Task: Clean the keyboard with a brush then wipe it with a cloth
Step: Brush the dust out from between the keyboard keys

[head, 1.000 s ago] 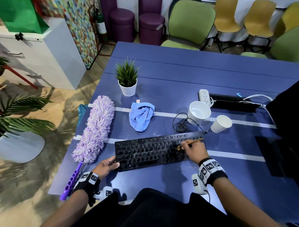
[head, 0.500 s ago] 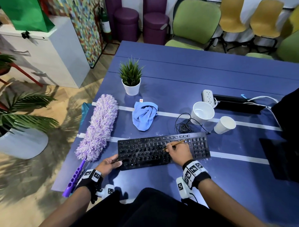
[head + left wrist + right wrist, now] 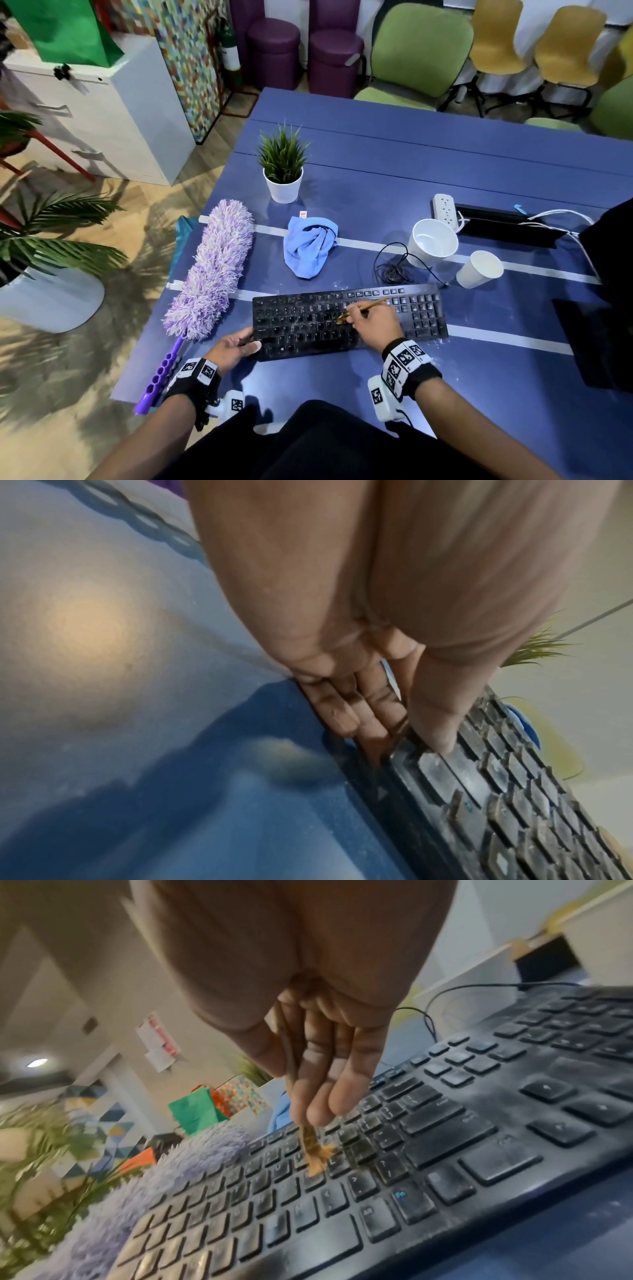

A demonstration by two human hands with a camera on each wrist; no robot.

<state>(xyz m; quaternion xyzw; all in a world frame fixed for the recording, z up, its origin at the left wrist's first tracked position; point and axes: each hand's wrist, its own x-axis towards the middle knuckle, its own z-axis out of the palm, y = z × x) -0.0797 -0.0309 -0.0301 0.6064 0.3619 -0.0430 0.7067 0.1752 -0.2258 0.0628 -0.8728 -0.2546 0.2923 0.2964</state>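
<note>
A dusty black keyboard [image 3: 308,325] [image 3: 428,1150] [image 3: 507,804] lies on the blue table near its front edge. My right hand [image 3: 371,323] [image 3: 308,1047] pinches a thin wooden brush [image 3: 364,306] [image 3: 313,1153], whose splayed orange bristles press on the middle keys. My left hand [image 3: 236,349] [image 3: 394,710] grips the keyboard's front left corner, thumb on top and fingers under the edge. A crumpled blue cloth [image 3: 308,246] lies on the table behind the keyboard.
A purple fluffy duster [image 3: 212,267] lies left of the keyboard. Behind stand a potted plant [image 3: 283,171], two white paper cups [image 3: 433,241] [image 3: 479,269], a coiled black cable [image 3: 394,270] and a power strip [image 3: 445,209]. A dark object [image 3: 592,342] lies at right.
My right hand has swept the brush leftward along the keys, from the right block to the middle. My left hand stays on the corner.
</note>
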